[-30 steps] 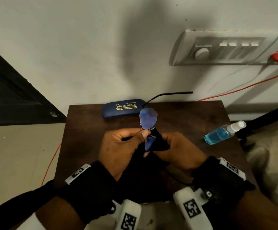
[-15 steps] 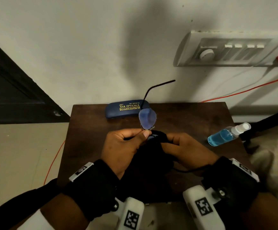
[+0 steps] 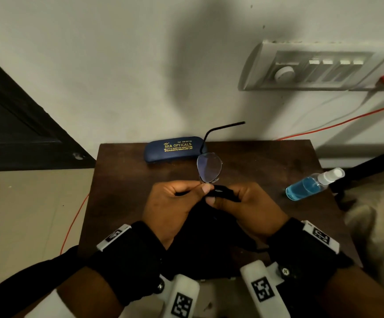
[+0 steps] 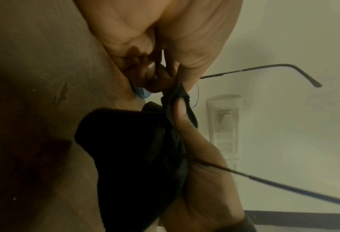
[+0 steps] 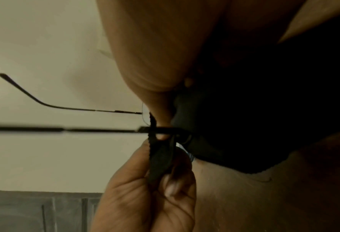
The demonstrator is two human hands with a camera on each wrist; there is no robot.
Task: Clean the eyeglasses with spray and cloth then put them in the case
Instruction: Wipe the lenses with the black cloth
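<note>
Thin-rimmed eyeglasses are held upright over the table; one lens (image 3: 209,167) shows above my hands and a black temple arm (image 3: 223,129) points up and right. My left hand (image 3: 203,189) pinches the frame just below that lens. My right hand (image 3: 234,198) grips a black cloth (image 3: 209,237) wrapped round the lower lens, which is hidden. In the left wrist view both temples (image 4: 264,69) stick out past the cloth (image 4: 135,149). In the right wrist view the cloth (image 5: 254,109) fills my palm. The blue case (image 3: 173,149) lies shut at the table's back edge. The spray bottle (image 3: 310,185) lies on its side at the right.
The small dark wooden table (image 3: 129,180) stands against a white wall. A switch panel (image 3: 312,70) with a red plug and orange cable (image 3: 346,120) is on the wall at upper right. A dark door (image 3: 14,125) is at left, and pale fabric (image 3: 374,214) at right.
The glasses have turned in my hands: the upper lens now faces me more and looks clear instead of blue, and the temple arm has swung upward. Both hands have stayed in place.
</note>
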